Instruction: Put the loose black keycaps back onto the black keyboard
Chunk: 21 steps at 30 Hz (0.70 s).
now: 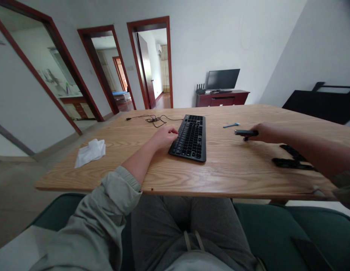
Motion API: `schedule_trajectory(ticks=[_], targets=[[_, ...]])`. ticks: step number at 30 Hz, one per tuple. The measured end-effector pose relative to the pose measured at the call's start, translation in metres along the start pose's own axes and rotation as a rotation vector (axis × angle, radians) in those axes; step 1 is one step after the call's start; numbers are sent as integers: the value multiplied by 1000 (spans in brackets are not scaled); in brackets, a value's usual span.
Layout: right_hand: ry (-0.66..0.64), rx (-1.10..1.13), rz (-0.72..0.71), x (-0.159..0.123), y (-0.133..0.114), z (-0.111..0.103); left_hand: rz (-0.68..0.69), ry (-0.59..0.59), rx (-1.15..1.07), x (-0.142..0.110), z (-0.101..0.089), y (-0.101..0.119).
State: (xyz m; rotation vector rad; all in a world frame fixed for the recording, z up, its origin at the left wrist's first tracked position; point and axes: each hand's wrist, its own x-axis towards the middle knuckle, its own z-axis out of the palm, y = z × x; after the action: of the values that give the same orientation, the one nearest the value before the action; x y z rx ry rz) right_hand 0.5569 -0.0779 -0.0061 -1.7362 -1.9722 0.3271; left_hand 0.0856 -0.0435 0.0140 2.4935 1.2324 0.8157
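A black keyboard (190,137) lies lengthwise away from me on the wooden table. At its left edge, my left hand (165,137) has its fingers curled against the keyboard. Over the table to the right, my right hand (262,132) is closed around a short dark grey tool (245,133) with a small shiny tip pointing left; its exact kind is unclear. A thin blue stick with a pale end (231,125) lies between the keyboard and that tool. Black strip-like pieces (291,163) lie beside my right forearm, which partly hides them.
The keyboard's black cable (156,119) lies bunched behind my left hand, its plug toward the left. A crumpled white tissue (90,151) rests near the table's left end. The table's front edge (186,194) runs just above my lap. A screen (222,79) stands on a far cabinet.
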Motion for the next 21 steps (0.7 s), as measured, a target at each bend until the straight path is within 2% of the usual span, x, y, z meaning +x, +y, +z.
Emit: schedule_trajectory(ticks=[3,4,14,18,21], targets=[[-115,-311,108,5,2,3,-4,-28,-15,-1,2,1],[-133,-349,114,6,1,2,-10,-29,-18,-2,2,1],[-153,-398,122,2,-15,-8,-59,-42,-38,1,3,-1],[-126,-435,104,-6,-43,-2,-193,-64,14,2,4,-7],[-104,-412,84,-19,-86,14,-295,-189,7,-1,3,-8]])
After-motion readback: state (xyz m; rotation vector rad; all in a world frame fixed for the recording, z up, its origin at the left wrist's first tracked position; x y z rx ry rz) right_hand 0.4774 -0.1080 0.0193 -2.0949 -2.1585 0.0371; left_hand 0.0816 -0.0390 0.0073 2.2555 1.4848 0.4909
